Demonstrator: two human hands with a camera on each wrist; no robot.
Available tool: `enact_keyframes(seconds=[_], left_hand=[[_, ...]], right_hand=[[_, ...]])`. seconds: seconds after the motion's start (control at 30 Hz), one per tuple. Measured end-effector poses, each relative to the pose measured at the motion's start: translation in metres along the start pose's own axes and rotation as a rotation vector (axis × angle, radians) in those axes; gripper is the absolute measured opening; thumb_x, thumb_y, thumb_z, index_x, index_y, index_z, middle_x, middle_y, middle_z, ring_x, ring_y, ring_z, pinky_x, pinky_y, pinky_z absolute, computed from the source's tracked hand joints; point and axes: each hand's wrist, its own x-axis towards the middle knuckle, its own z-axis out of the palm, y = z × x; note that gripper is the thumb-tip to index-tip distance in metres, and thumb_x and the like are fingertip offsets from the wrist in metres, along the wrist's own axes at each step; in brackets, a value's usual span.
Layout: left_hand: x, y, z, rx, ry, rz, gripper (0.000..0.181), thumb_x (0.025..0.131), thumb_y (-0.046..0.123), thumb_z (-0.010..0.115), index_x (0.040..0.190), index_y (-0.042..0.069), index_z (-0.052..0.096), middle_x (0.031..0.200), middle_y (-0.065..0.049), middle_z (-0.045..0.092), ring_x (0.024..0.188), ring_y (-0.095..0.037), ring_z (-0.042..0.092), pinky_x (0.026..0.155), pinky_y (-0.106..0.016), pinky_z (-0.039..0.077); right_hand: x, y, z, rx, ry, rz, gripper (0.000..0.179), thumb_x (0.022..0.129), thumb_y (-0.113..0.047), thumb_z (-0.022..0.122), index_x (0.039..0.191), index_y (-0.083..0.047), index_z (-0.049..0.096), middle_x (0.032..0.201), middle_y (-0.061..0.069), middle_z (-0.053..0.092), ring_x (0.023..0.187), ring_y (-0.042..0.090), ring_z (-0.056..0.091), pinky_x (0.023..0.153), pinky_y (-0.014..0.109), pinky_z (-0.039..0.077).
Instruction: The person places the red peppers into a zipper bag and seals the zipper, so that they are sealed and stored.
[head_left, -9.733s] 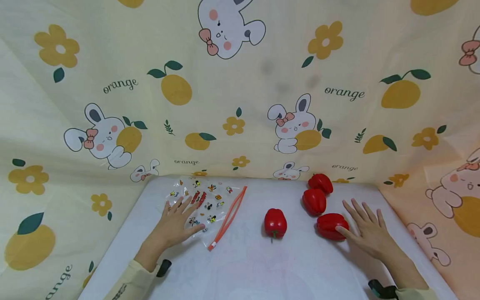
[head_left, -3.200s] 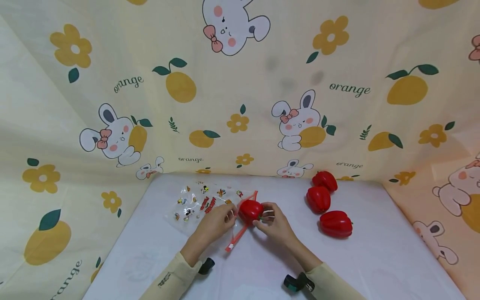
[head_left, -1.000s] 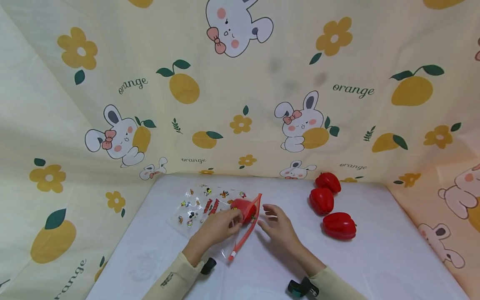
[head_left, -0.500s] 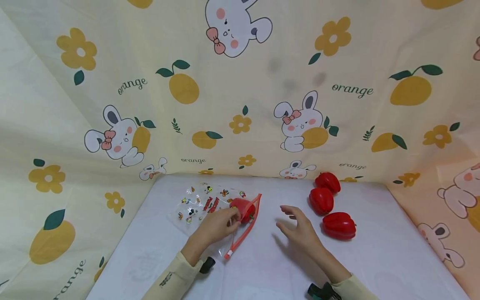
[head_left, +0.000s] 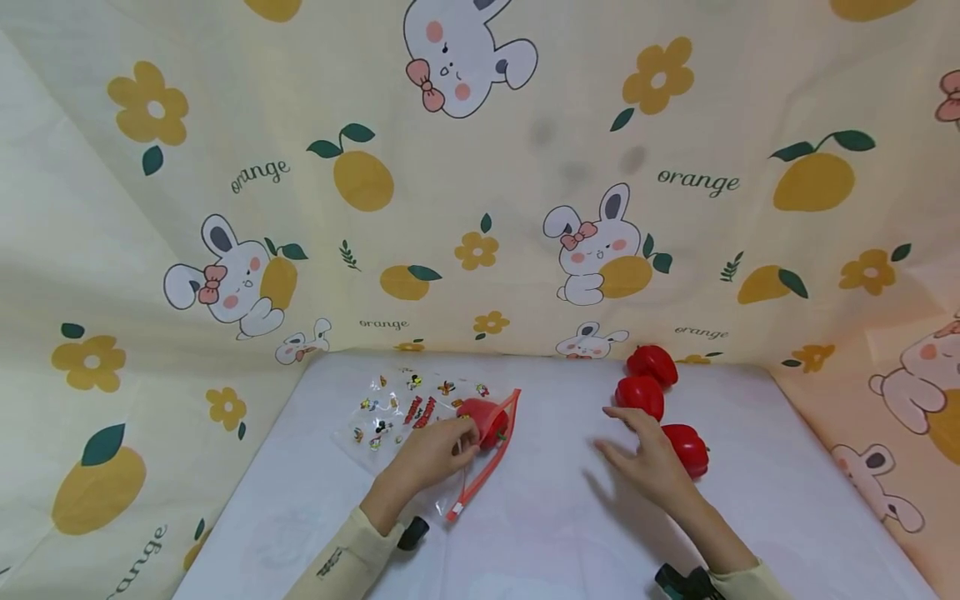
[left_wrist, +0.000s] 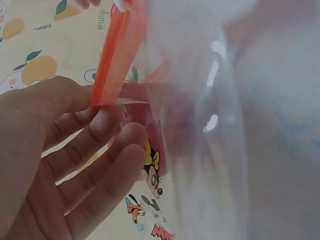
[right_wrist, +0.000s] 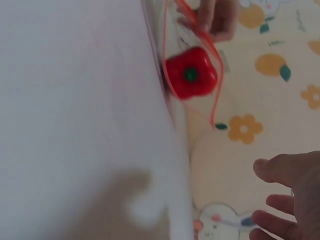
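Note:
A clear zip bag (head_left: 386,421) with cartoon prints and an orange zip edge (head_left: 491,471) lies at the left of the table. My left hand (head_left: 431,454) pinches its rim, thumb and fingers on the orange strip (left_wrist: 112,65) in the left wrist view. Just inside the mouth sits a red bell pepper (right_wrist: 192,72), its green stem facing the opening. My right hand (head_left: 648,458) hovers over the table with fingers spread and nothing held. Beside it lies a red bell pepper (head_left: 688,450), partly hidden by that hand. Another bell pepper (head_left: 640,396) sits behind its fingers.
One more red bell pepper (head_left: 652,365) sits at the table's back edge, close to the others. A patterned cloth (head_left: 487,208) rises behind and at both sides of the white table (head_left: 547,533). Bare tabletop lies between bag and peppers.
The bell pepper that stood mid-table was carried to the bag and is now inside it. My right hand released it and has moved right toward the other peppers. My left hand keeps its hold.

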Motion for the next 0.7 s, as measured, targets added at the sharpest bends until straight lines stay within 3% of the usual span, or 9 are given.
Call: enact_keyframes(seconds=[0.27,0.53,0.7], left_hand=[[-0.001,0.0,-0.001,-0.003,0.001,0.005,0.012,0.1,0.023,0.078,0.104,0.026,0.067,0.09,0.014,0.061,0.081,-0.008,0.058,0.069,-0.023,0.05],[-0.002,-0.002,-0.001,0.007,0.021,0.012,0.012,0.1,0.024,0.078,0.104,0.026,0.067,0.089,0.015,0.061,0.078,-0.006,0.056,0.067,-0.022,0.05],[-0.003,-0.003,0.0,0.001,0.029,0.016,0.011,0.1,0.024,0.078,0.105,0.025,0.067,0.088,0.014,0.061,0.077,-0.006,0.056,0.066,-0.022,0.05]], right_hand=[[-0.001,0.016,-0.026,-0.077,0.024,-0.064,0.065,0.083,-0.014,0.094,0.139,-0.004,0.063,0.135,0.019,0.065,0.126,0.04,0.056,0.091,0.067,0.057],[-0.005,0.028,-0.058,-0.13,-0.071,-0.012,0.069,0.084,-0.015,0.092,0.143,-0.004,0.059,0.139,0.024,0.061,0.128,0.045,0.052,0.094,0.073,0.052],[-0.009,0.039,-0.073,-0.138,-0.109,0.002,0.074,0.085,-0.018,0.093,0.147,-0.003,0.056,0.142,0.025,0.058,0.13,0.046,0.05,0.091,0.069,0.055]])
